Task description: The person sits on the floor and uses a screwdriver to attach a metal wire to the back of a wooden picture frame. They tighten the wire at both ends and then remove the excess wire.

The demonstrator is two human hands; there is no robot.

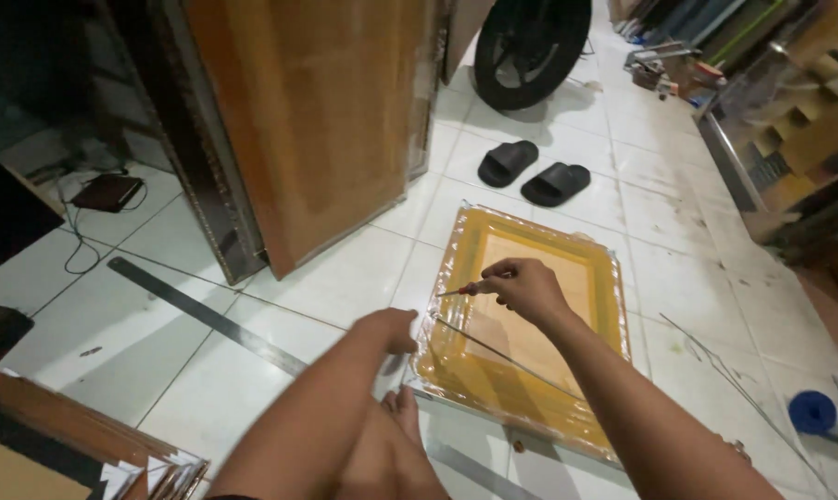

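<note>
A yellow-orange picture frame, wrapped in clear plastic, lies flat on the white tiled floor. My right hand hovers over its upper left part, fingers pinched on a small thin tool with a reddish handle whose tip points left toward the frame's edge. My left hand rests at the frame's left edge, fingers curled against the plastic wrap. A taut fold of plastic runs diagonally across the frame below my right hand. My bare foot shows beside the frame's near left corner.
A long metal ruler lies on the tiles to the left. A large wooden board leans upright behind. Black sandals and a motorbike wheel sit beyond. A blue roll lies right, stacked frame pieces near left.
</note>
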